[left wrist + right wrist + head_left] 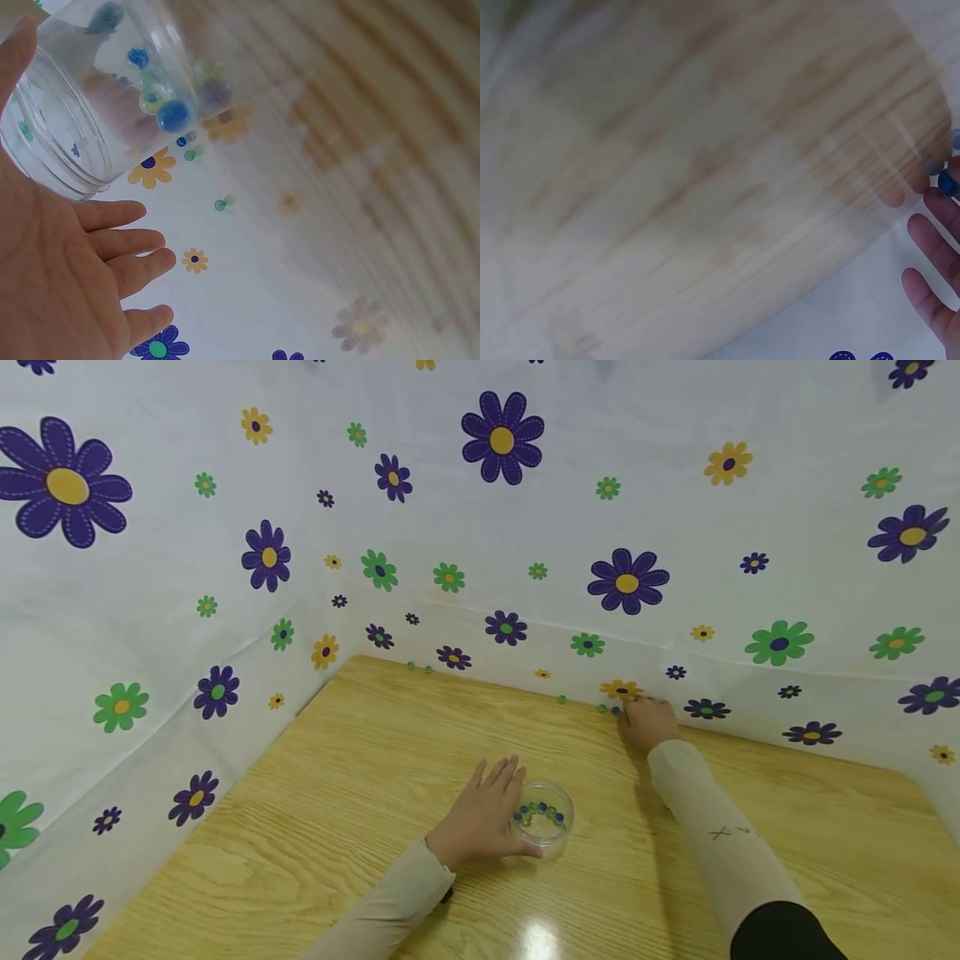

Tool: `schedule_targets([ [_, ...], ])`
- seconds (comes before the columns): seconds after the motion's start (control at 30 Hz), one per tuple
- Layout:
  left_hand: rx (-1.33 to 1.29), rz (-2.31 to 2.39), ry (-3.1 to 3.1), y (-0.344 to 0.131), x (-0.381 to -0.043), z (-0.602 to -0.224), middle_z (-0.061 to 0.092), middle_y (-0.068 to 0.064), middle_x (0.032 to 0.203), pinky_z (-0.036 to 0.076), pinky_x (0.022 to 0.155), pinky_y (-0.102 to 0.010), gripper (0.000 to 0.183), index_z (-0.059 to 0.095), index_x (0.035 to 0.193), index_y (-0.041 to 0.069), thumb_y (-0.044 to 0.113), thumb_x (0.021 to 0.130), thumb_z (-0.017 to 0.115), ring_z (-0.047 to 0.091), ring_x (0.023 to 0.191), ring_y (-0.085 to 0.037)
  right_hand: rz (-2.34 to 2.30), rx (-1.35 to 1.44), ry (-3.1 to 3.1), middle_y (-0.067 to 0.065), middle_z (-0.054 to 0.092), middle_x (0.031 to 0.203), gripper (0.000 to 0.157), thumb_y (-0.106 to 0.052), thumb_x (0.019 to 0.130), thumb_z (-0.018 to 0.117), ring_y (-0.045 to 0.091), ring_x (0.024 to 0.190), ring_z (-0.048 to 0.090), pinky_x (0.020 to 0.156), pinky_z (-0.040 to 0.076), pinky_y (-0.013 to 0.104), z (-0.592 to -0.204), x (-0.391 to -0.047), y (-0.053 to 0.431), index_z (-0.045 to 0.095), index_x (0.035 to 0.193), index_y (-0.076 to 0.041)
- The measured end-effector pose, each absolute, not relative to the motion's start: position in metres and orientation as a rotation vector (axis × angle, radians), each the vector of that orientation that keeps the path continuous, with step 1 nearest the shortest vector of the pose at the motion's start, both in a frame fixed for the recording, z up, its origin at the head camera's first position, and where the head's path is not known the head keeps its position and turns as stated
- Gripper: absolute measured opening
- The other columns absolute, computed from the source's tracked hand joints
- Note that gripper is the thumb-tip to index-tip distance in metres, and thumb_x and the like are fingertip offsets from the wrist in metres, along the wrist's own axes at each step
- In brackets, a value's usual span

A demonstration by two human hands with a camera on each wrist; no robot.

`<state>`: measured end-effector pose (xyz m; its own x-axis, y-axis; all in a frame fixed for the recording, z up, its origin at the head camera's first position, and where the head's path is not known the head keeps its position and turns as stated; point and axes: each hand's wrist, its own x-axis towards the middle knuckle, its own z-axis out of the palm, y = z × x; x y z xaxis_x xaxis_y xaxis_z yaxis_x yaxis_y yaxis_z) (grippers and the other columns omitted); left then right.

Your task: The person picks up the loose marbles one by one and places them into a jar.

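A clear round jar with several blue and green glass marbles inside stands on the wooden table. My left hand lies along its left side, thumb at the near side. In the left wrist view the fingers are straight and spread beside the jar's rim. At the table's back edge my right hand reaches down by the wall. Its fingertips pinch a blue marble, partly hidden at the right wrist view's edge. Just left of that hand sit another blue marble and a green marble.
More green marbles lie along the back edge, one green marble left of the right hand and two green marbles near the far left corner. A white flowered cloth walls the table at the back and left.
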<state>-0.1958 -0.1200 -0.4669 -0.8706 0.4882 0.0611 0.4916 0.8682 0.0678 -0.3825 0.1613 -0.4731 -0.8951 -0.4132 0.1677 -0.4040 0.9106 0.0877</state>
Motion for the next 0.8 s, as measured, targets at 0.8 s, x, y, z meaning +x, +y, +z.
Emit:
schedule_targets([
  [0.8,-0.8,-0.151,-2.988,-0.12,-0.198,-0.47,0.025,-0.018,0.154,0.018,0.115,-0.053,0.112,0.03,0.145,0.0,0.078,0.069,0.055,0.025,0.143,-0.031,0.004,0.643,-2.913,0.013,0.067,0.078,0.009,-0.007,0.087,0.061,0.032,0.076,0.063,0.078,0.048,0.055,-0.46,-0.359,0.181,0.065,0.081,-0.001],
])
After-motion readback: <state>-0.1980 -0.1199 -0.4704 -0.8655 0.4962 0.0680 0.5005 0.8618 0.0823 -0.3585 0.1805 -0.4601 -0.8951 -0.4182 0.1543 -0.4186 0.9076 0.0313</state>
